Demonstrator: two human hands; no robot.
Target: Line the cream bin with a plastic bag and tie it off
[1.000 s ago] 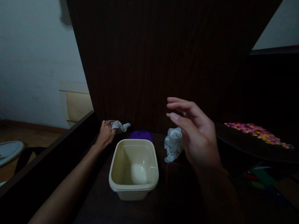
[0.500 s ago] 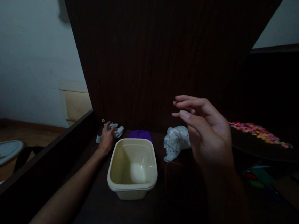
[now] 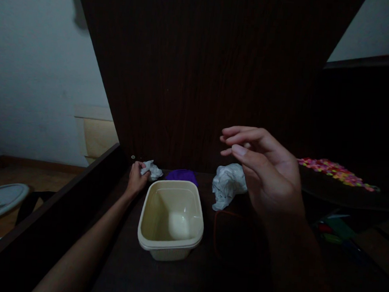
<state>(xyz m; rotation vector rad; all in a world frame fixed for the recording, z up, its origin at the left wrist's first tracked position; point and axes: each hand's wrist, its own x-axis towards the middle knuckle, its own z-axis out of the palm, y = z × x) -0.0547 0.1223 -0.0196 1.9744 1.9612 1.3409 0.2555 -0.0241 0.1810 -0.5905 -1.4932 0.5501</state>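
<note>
The left hand (image 3: 137, 179) grasps a crumpled white tissue (image 3: 152, 170) beyond the far-left corner of the cream container (image 3: 169, 254); the pale scrap visible left of this hand half a second ago no longer shows. Right of the container, the right hand (image 3: 273, 176), fingers loosely curved and holding nothing, sits farther right than one second ago, exposing more crumpled white bag (image 3: 225, 187).

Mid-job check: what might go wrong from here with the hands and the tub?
1. The left hand grips a white wad close to the tub, so a sideways swing might bump it.
2. The right hand blocks part of the white bundle from view, so its right edge might be misjudged.
3. The purple item is partly hidden behind the tub and might be overlooked.
</note>
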